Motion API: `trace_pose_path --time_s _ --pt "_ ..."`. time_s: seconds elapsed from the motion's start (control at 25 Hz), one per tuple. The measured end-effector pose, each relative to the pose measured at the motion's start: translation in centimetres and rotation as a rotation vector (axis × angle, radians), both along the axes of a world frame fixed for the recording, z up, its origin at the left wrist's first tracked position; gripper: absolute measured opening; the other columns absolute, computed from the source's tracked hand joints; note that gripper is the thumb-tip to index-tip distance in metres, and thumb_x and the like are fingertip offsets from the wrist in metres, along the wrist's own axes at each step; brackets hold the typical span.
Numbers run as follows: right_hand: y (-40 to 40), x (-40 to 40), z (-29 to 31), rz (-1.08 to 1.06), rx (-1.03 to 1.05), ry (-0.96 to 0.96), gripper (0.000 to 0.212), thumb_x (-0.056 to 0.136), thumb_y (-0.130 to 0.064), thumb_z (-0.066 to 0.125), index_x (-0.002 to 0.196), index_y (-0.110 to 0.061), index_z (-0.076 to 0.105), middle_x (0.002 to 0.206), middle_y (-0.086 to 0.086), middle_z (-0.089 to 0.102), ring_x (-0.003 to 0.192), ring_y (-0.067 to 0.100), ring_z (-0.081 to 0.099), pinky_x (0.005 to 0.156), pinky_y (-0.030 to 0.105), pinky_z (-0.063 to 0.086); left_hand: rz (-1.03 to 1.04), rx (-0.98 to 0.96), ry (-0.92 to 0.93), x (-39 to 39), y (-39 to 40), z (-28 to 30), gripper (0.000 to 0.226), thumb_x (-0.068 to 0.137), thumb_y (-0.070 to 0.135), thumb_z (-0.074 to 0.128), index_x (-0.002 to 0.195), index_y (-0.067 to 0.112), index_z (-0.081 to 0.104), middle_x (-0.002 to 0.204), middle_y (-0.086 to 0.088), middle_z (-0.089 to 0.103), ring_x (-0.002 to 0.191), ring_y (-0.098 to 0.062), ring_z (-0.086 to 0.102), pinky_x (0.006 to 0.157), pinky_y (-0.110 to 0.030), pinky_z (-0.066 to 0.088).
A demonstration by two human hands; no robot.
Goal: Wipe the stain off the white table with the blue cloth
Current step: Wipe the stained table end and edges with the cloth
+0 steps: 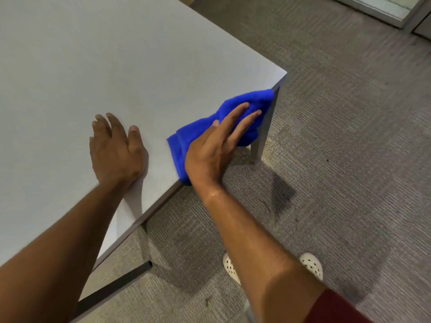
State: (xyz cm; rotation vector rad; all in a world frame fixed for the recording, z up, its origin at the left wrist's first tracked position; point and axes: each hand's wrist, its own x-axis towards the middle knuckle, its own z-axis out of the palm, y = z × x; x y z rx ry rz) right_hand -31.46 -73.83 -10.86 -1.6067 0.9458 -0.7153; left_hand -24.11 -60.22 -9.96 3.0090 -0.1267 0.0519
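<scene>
The blue cloth (242, 108) lies bunched along the near right edge of the white table (116, 66), close to its corner. My right hand (217, 145) presses flat on the cloth with fingers stretched out and partly over the table's edge. My left hand (116, 150) rests palm down on the bare tabletop, a little to the left of the cloth, holding nothing. No stain shows on the visible tabletop; anything under the cloth is hidden.
The table's grey leg (263, 136) drops from the corner beside the cloth. Grey carpet (338, 136) with a dark patch (282, 194) spreads to the right. My white shoes (310, 264) stand near the table edge. A glass partition base (384, 10) runs along the far right.
</scene>
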Motion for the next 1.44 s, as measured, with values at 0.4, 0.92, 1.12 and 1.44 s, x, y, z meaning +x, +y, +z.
trace_pose_path --time_s 0.4,0.92,1.12,1.44 --pt "9.6 -4.2 -0.2 0.14 0.064 -0.027 0.059 0.101 -0.009 0.044 0.152 0.0 0.016 0.162 0.023 -0.004 0.151 0.033 0.011 0.12 0.035 0.027 -0.06 0.042 0.043 0.3 0.6 0.0 0.064 0.103 0.038 0.022 0.155 0.004 0.011 0.163 -0.022 0.006 0.152 -0.032 0.003 0.121 -0.048 0.005" --pt "-5.4 1.9 0.3 -0.138 0.122 -0.129 0.054 0.102 -0.003 0.037 0.152 0.006 0.017 0.161 0.03 0.008 0.149 0.037 0.018 0.105 -0.003 0.005 -0.033 -0.016 0.011 0.5 0.7 -0.5 0.074 0.097 0.052 0.014 0.155 0.008 0.011 0.164 -0.019 0.008 0.152 -0.03 0.004 0.122 -0.045 0.004" --pt "3.3 -2.9 -0.2 0.146 0.002 -0.074 0.059 0.097 0.002 0.039 0.153 0.002 0.018 0.164 0.02 -0.007 0.151 0.035 0.018 0.112 0.043 0.039 -0.029 -0.019 0.007 0.4 1.0 -0.6 0.075 0.095 0.052 0.014 0.155 0.007 0.012 0.164 -0.02 0.009 0.151 -0.033 0.006 0.122 -0.047 0.007" --pt "-10.4 2.6 0.6 0.049 -0.072 0.221 0.062 0.095 0.003 0.039 0.153 0.005 0.015 0.163 0.026 -0.005 0.151 0.04 0.008 0.12 0.038 0.023 -0.049 -0.031 0.016 -0.3 0.1 0.3 0.078 0.094 0.055 0.011 0.154 0.005 0.014 0.163 -0.021 0.01 0.151 -0.035 0.008 0.122 -0.049 0.009"
